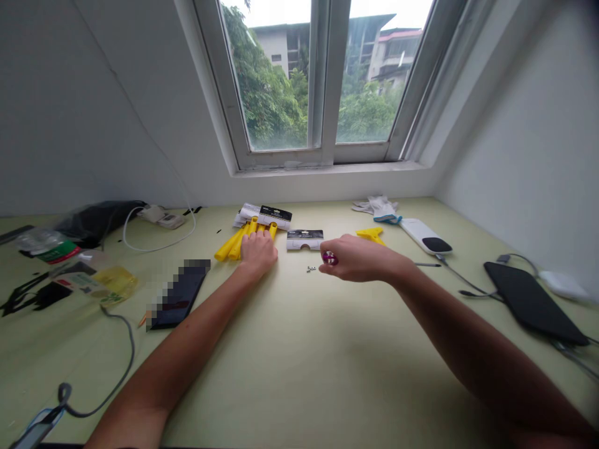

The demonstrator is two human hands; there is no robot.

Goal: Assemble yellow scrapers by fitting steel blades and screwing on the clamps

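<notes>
My left hand (258, 252) is closed over the near end of a bunch of yellow plastic handles (229, 248). Black-and-white header cards (276, 216) lie at their far end. My right hand (350, 259) makes a fist around a purple-and-white rounded handle (330, 257), whose end shows beside the thumb. The rest of it is hidden in the hand. Just left of this fist, several small metal screws (311, 269) lie on the table. A separate header card (304, 240) rests between the hands. Behind the right wrist is a yellow plastic piece (370, 235).
A thin dark rod (428, 264) shows right of my right forearm. White gloves (378, 208), a white device (425, 236) and a black phone-like slab (533, 302) with cables line the right. Leftward lie a dark tablet (180, 299), a bottle (51, 245) and a yellow bag (116, 284).
</notes>
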